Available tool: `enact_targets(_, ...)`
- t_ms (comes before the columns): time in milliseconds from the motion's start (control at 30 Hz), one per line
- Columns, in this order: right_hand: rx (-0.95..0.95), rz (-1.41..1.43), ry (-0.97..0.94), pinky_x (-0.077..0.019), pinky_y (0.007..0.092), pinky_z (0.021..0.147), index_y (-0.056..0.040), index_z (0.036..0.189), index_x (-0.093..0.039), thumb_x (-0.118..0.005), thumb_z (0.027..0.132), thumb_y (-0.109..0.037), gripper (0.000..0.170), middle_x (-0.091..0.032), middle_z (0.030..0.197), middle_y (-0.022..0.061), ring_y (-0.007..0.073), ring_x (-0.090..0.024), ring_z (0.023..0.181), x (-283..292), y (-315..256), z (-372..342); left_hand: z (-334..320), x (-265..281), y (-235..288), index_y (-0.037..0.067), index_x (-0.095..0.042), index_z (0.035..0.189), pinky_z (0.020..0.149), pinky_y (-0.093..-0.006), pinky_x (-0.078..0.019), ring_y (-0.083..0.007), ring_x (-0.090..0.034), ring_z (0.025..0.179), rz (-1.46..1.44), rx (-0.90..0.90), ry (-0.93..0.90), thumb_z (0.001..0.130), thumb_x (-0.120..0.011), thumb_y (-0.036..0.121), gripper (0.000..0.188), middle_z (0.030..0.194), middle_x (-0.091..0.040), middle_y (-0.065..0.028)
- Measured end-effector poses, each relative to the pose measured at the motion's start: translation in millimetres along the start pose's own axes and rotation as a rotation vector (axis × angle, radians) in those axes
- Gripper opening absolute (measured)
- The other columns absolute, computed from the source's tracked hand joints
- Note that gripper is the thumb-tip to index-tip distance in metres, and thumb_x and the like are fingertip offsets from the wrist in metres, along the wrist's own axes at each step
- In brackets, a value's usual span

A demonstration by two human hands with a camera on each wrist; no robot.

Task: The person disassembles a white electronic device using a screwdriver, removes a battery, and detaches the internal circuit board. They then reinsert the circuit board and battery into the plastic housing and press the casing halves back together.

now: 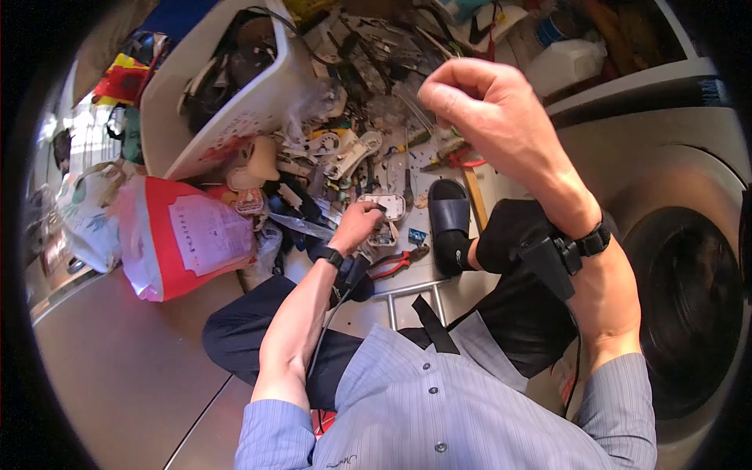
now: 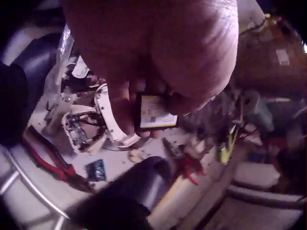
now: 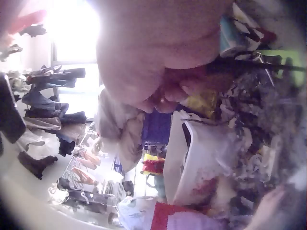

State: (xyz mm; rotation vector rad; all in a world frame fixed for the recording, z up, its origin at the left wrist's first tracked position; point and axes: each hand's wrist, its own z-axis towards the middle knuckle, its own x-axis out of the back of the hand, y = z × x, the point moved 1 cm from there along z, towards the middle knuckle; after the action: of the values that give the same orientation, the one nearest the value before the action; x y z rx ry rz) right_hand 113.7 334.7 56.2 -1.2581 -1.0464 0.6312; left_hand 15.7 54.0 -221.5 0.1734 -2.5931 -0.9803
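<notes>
My left hand (image 1: 359, 225) reaches down to the floor over a white plastic housing (image 1: 388, 205). In the left wrist view its fingers hold a small flat battery (image 2: 157, 114), black-edged with a white and yellow label. Close by lies an opened white casing (image 2: 86, 132) with its inner parts bare. Red-handled pliers (image 1: 399, 264) and a small blue circuit board (image 1: 417, 236) lie just below this hand. My right hand (image 1: 497, 106) is raised high above the clutter, its fingers curled in with no object visible in them. The palm side is mostly hidden.
A white bin (image 1: 235, 117) lies tipped at the upper left, near a red and white plastic bag (image 1: 184, 239). Scrap parts cover the floor ahead, with another pair of red-handled pliers (image 1: 458, 160). A slippered foot (image 1: 449, 223) and a washing machine (image 1: 677, 305) are at the right.
</notes>
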Motion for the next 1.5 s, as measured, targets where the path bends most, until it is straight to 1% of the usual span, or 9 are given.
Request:
enact_targets(33,0.030,-0.086,-0.011,-0.0541,0.0333,0.069,0.0043,0.100,-0.075,-0.067,0.093,-0.024,0.030,-0.073,0.078,0.0133,0.0158,-0.068,0.072,-1.1,-2.7,-0.8,-12.8,11.6,19.4,-0.010,-0.066,0.109,0.084,-0.0373,-0.0582,-0.0258,-0.074,0.095,0.008,-0.012,0.023,0.094,-0.068,0.020,0.034,0.107,-0.075,-0.0205)
enact_targets(100,0.013,-0.164,-0.060,-0.0567,0.0386,0.077,0.0043,0.102,-0.075,-0.065,0.092,-0.023,0.031,-0.075,0.087,0.0208,0.0257,-0.074,0.081,-6.7,-0.6,-2.9,-44.0,27.2,54.5,-0.005,-0.068,0.109,0.081,-0.0324,-0.0599,-0.0187,-0.073,0.094,-0.540,0.065,-0.093,0.102,-0.061,0.015,0.023,0.106,-0.075,-0.0130)
enact_targets(200,0.008,-0.220,-0.170,-0.0579,0.0432,0.085,0.0036,0.104,-0.076,-0.065,0.092,-0.026,0.034,-0.075,0.097,0.0245,0.0344,-0.075,0.091,-20.1,10.4,-6.2,-97.0,57.3,114.5,0.001,-0.068,0.107,0.075,-0.0293,-0.0607,-0.0152,-0.072,0.089,-0.546,-0.073,-0.057,0.106,-0.062,0.018,0.019,0.104,-0.075,-0.0083)
enact_targets(233,0.030,-0.259,-0.217,-0.0562,0.0376,0.076,0.0029,0.103,-0.075,-0.067,0.094,-0.024,0.030,-0.075,0.086,0.0132,0.0200,-0.070,0.081,-24.9,12.3,-9.0,-112.8,66.3,132.4,0.001,-0.068,0.108,0.075,-0.0290,-0.0607,-0.0151,-0.072,0.088,-0.545,-0.119,-0.045,0.106,-0.063,0.019,0.019,0.103,-0.075,-0.0079)
enact_targets(400,-0.108,-0.031,-0.464,-0.0549,0.0356,0.082,0.0033,0.107,-0.074,-0.071,0.098,-0.032,0.037,-0.076,0.093,0.0110,0.0174,-0.069,0.089,-50.7,-8.7,-30.1,-172.1,87.2,196.3,0.003,-0.067,0.113,0.066,-0.0295,-0.0627,-0.0194,-0.075,0.080,-0.618,-0.266,-0.018,0.104,-0.067,0.020,0.019,0.098,-0.075,-0.0099)
enact_targets(533,-0.174,0.128,-0.455,-0.0523,0.0330,0.071,0.0037,0.097,-0.074,-0.069,0.095,-0.032,0.036,-0.071,0.081,0.0065,0.0147,-0.065,0.075,-50.9,-31.0,-29.0,-177.4,98.4,211.3,0.002,-0.068,0.113,0.066,-0.0312,-0.0632,-0.0210,-0.076,0.078,-0.683,-0.272,-0.056,0.105,-0.066,0.022,0.022,0.097,-0.075,-0.0112)
enact_targets(733,-0.354,0.462,-0.328,-0.0375,0.0235,0.053,-0.0034,0.089,-0.073,-0.070,0.097,-0.027,0.025,-0.062,0.070,-0.0038,0.0030,-0.050,0.060,-54.9,-45.1,-13.4,-174.7,125.2,214.0,-0.003,-0.068,0.114,0.066,-0.0303,-0.0616,-0.0185,-0.075,0.081,-0.721,-0.416,-0.110,0.107,-0.062,0.024,0.028,0.094,-0.076,-0.0125)
enact_targets(1067,-0.329,0.412,-0.392,-0.0380,0.0223,0.056,-0.0043,0.093,-0.071,-0.070,0.099,-0.025,0.022,-0.061,0.076,-0.0058,0.0013,-0.050,0.066,-96.8,-57.1,7.5,-187.3,154.6,189.0,0.003,-0.070,0.092,0.059,-0.0227,-0.0482,-0.0078,-0.064,0.063,-0.666,-0.369,0.039,0.098,-0.069,0.018,0.016,0.074,-0.073,-0.0045)
enact_targets(1500,-0.355,0.529,-0.565,-0.0363,0.0218,0.054,-0.0049,0.099,-0.071,-0.071,0.102,-0.030,0.025,-0.062,0.075,-0.0056,0.0011,-0.049,0.064,-128.8,-34.6,8.4,-200.7,156.7,154.3,0.004,-0.067,0.093,0.057,-0.0235,-0.0484,-0.0088,-0.065,0.062,-0.902,-0.317,-0.009,0.098,-0.069,0.017,0.014,0.075,-0.069,-0.0036)
